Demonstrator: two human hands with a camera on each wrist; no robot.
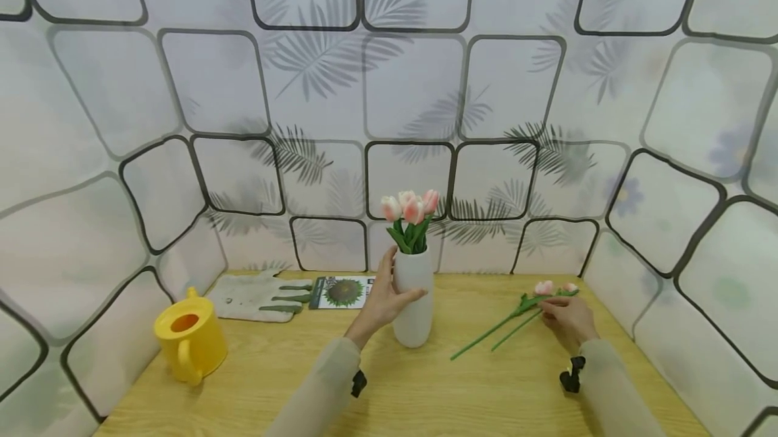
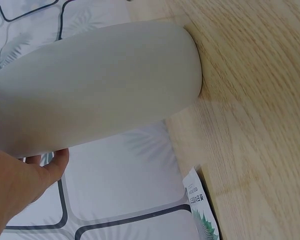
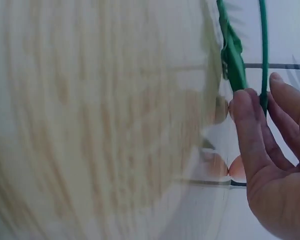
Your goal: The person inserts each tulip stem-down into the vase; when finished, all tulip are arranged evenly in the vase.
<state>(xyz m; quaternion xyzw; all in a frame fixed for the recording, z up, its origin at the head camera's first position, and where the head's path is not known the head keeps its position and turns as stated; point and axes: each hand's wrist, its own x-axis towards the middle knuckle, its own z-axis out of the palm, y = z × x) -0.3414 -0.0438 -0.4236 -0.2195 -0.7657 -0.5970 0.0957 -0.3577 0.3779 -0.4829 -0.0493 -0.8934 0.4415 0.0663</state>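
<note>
leaf-printed white walls (image 1: 328, 241) edge our yellow-wood table (image 1: 267, 356); left hand (image 1: 384, 298) grips cylindrical white vase (image 1: 415, 322), right hand (image 1: 571, 319) pinches pink tulips (image 1: 543, 288).

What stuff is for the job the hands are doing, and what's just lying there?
Seems for the job:
white vase, held by the left hand
tulips in the vase
loose tulips, pinched by the right hand

Likely just lying there:
yellow container
gloves
flat packet

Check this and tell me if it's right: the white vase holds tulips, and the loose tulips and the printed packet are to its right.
Not quite: the printed packet lies to the left of the white vase, as the head view shows. The vase does hold tulips, and the loose tulips are to its right.
</note>
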